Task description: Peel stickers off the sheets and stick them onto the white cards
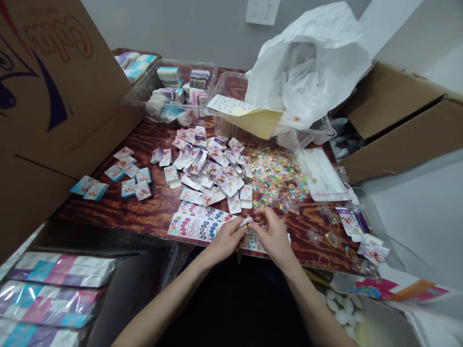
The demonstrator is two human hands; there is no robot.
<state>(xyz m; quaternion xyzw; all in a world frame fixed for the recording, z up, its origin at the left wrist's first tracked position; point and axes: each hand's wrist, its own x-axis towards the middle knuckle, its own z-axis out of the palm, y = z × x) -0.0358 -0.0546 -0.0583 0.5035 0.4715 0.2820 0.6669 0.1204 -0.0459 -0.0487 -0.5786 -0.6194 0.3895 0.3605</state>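
A person's left hand (227, 238) and right hand (274, 237) meet at the near edge of a table (152, 214), fingertips pinched together on a small white piece (247, 220) above a sticker sheet (197, 222). Small boxes (222, 176) lie heaped beyond, bright packets (278, 176) to their right; a carton (54, 106) stands at left.

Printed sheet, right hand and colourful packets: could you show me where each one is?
Printed sheet (200, 223), head view: its left part.
Right hand (274, 237), head view: back of the hand.
Colourful packets (277, 176), head view: middle of the pile.
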